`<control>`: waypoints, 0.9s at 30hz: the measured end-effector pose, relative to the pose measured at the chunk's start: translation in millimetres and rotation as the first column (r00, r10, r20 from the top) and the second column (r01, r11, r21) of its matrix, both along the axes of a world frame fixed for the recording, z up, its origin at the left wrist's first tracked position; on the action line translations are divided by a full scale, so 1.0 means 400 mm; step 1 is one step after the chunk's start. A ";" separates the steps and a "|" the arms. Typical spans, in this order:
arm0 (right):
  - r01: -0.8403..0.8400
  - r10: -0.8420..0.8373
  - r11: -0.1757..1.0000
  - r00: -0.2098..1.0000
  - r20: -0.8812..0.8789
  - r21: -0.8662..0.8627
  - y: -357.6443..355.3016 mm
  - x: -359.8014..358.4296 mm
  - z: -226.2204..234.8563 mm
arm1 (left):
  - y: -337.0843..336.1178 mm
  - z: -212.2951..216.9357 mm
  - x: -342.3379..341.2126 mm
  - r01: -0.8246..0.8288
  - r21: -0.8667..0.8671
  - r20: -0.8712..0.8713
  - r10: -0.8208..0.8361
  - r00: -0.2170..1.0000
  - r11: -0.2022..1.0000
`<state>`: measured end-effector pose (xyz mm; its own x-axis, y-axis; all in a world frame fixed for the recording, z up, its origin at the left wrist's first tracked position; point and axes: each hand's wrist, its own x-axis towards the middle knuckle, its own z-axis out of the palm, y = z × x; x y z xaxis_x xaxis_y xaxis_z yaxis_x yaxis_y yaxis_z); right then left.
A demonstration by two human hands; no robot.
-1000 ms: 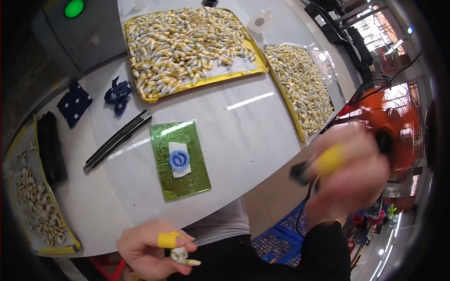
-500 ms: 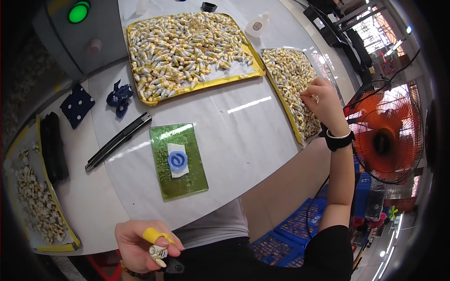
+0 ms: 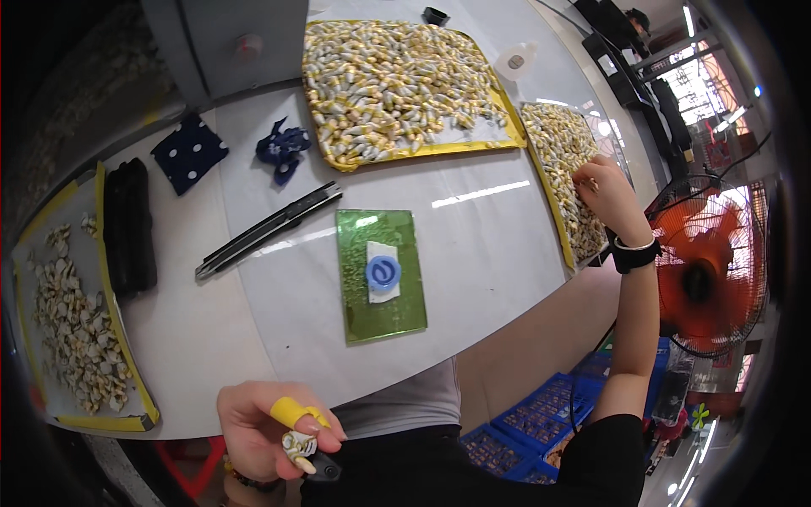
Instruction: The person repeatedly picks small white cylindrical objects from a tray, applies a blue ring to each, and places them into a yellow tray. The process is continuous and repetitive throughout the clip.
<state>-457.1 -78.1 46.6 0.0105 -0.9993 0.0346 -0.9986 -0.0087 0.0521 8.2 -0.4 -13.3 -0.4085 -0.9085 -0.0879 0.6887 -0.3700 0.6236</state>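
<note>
My left hand (image 3: 274,422) is at the lower edge in front of the table, closed on small white-and-gold cone-shaped pieces (image 3: 299,448). Yellow tape (image 3: 291,412) wraps one of its fingers. At the right, my right hand (image 3: 612,201) reaches over a yellow-edged tray (image 3: 553,203) packed with similar small pieces (image 3: 583,224). Its thumb and fingers are pinched at the pieces; what lies between them is mostly hidden. A larger yellow-rimmed tray (image 3: 431,155), heaped with pale and gold pieces (image 3: 397,84), sits at the back.
A green pad (image 3: 384,321) with a blue ring-shaped item (image 3: 383,272) lies mid-table. Left of it are a utility knife (image 3: 270,230), dark cloths (image 3: 190,154) and a tray of pale pieces (image 3: 127,372). An orange fan (image 3: 701,262) and blue crates (image 3: 541,410) stand at the right.
The view has turned left, so the table's things appear farther right. My right hand has come down to the pieces in the right tray. My left hand keeps its hold.
</note>
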 end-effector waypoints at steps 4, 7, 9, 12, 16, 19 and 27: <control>-0.029 0.028 0.999 0.999 0.015 0.039 0.002 -0.006 0.016 | -0.002 -0.003 0.011 0.016 0.019 -0.036 -0.015 0.999 1.000; -0.054 0.053 0.998 0.998 0.037 0.033 0.004 -0.008 0.026 | -0.001 -0.006 0.014 0.033 0.022 -0.080 -0.031 0.996 0.999; 0.018 -0.015 0.999 0.996 0.084 -0.037 -0.001 0.002 0.029 | -0.002 -0.008 0.013 0.033 0.017 -0.103 -0.031 0.994 0.999; 0.003 0.014 0.982 0.996 0.086 -0.188 -0.009 0.034 0.025 | -0.005 -0.012 0.012 0.030 0.011 -0.121 -0.029 0.992 0.999; -0.084 0.095 0.983 0.994 0.058 -0.163 -0.005 0.006 0.021 | -0.010 -0.015 0.011 0.033 0.008 -0.158 -0.031 0.987 0.999; -0.064 0.083 0.977 0.993 0.083 -0.205 0.001 0.015 0.025 | -0.012 -0.013 0.008 0.045 0.017 -0.177 -0.042 0.983 0.999; -0.283 0.342 0.939 0.801 0.491 -0.194 0.033 0.397 0.079 | -0.013 -0.014 0.011 0.038 -0.015 -0.130 -0.040 0.991 0.999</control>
